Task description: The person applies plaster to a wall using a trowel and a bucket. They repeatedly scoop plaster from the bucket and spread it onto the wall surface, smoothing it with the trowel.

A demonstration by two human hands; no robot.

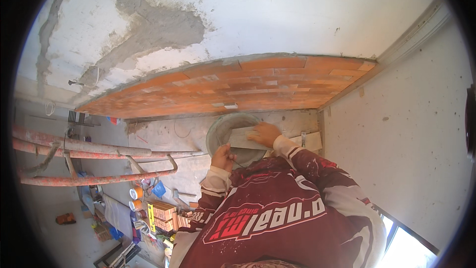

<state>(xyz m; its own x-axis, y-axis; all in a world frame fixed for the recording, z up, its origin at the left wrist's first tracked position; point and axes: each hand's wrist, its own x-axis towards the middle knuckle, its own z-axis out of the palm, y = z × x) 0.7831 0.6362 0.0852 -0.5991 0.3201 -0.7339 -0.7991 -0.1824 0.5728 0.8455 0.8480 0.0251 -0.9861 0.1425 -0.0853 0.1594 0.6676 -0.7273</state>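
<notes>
Leaning over a round grey bucket (216,130) below orange-red brick facing (238,84). Pictured with the right hand (265,135) set, by spread fingers, on a pale flat piece (243,140) lying across the bucket's mouth. Cannot tell a firm grip from a light press there, because of the hidden thumb. Seen holding the left hand (223,158) narrow, with closely curled fingers, at the bucket's near-left edge. Cannot make out more than a thin dark line beside that fist, nor say whether held or merely behind. Largely screened by the pale flat piece and both hands: the bucket's grey, shadowed inside, too dim to read. Cut off at the lower edge: a maroon shirt (277,188). Just right of the bucket, partly behind the right sleeve: a pale plank (312,141). At left, running out into the dark rim of the view: a red tubular frame (99,147). Crowded together at lower left, partly behind the left sleeve: stacked bricks (161,212), orange-and-white tubs (135,194) and a jumble too small to sort out. Sliced by the far-right rim: a dark object (470,121), beyond identifying. At lower right, washed out by glare: a window (409,245).
</notes>
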